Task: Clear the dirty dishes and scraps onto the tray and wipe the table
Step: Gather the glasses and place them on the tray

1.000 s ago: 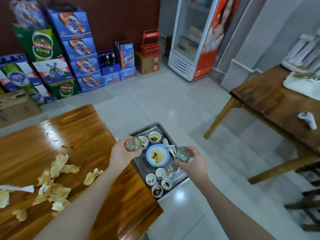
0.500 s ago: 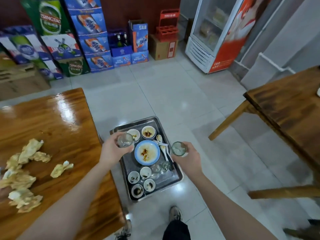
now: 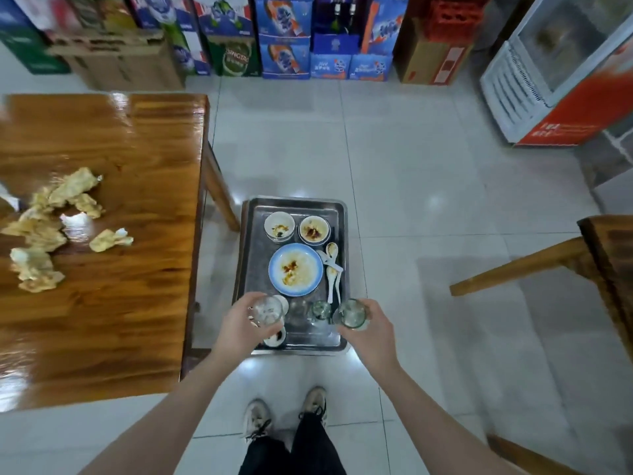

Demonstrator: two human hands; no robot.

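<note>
A metal tray (image 3: 251, 241) lies on the floor beside the wooden table (image 3: 144, 303). On it stand a blue-rimmed plate (image 3: 295, 269), two dirty small bowls (image 3: 279, 226), white spoons (image 3: 331, 269), small dishes and two empty glasses (image 3: 321, 310). My left hand (image 3: 239, 327) grips a clear glass (image 3: 267, 310) above the tray's near left corner. My right hand (image 3: 371, 332) holds a greenish glass (image 3: 351, 314) over the near right corner. Crumpled yellowish scraps (image 3: 51, 231) lie on the table's left side.
Stacked drink cartons (image 3: 284, 36) and cardboard boxes (image 3: 120, 63) line the back wall. A drinks fridge (image 3: 561, 70) stands at the back right. A second wooden table (image 3: 609, 262) juts in from the right. My shoes (image 3: 287, 413) stand just behind the tray.
The view has tipped down and the tray now lies straight ahead. Both hands, each still holding a glass, have lowered toward the tray's near end.
</note>
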